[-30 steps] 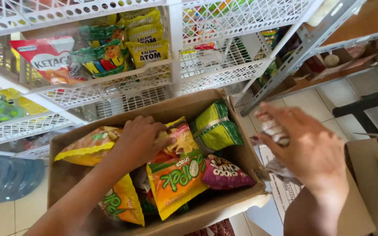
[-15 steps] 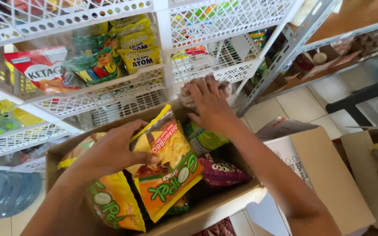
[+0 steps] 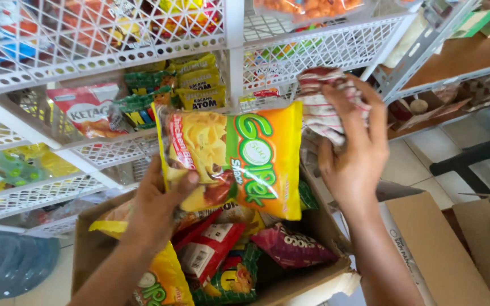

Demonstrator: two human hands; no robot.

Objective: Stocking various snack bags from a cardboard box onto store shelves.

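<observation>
Head view, L to R: blue water jug (image 3: 7, 263) low at far left on the floor, partly under the white lattice rack (image 3: 231, 34). Rack shelves hold snack packs: a red-white pack (image 3: 83, 110) and yellow-green packs (image 3: 197, 82) in the middle tier, orange ones up top.

Left hand (image 3: 157, 207) comes up from the cardboard box (image 3: 89, 238), thumb across the front and fingers behind the lower left corner of a big yellow-orange chip bag (image 3: 239, 156). Grip closed on that bag, which is held upright above the box, in front of the rack's middle tier. Box under it is full of more packs: a yellow bag (image 3: 163, 280) by the left forearm, a red pack (image 3: 208, 249) mid, a purple pack (image 3: 290, 249) to the right.

Right hand (image 3: 353, 153) is raised just right of the chip bag, fingers curled shut around a crumpled red-white striped cloth (image 3: 324, 107), held near the rack's edge. Hand and chip bag nearly touching; can't tell if they do.

Far right: a second box (image 3: 432, 249) on the tile floor, a wooden shelf (image 3: 460, 59) behind it.
</observation>
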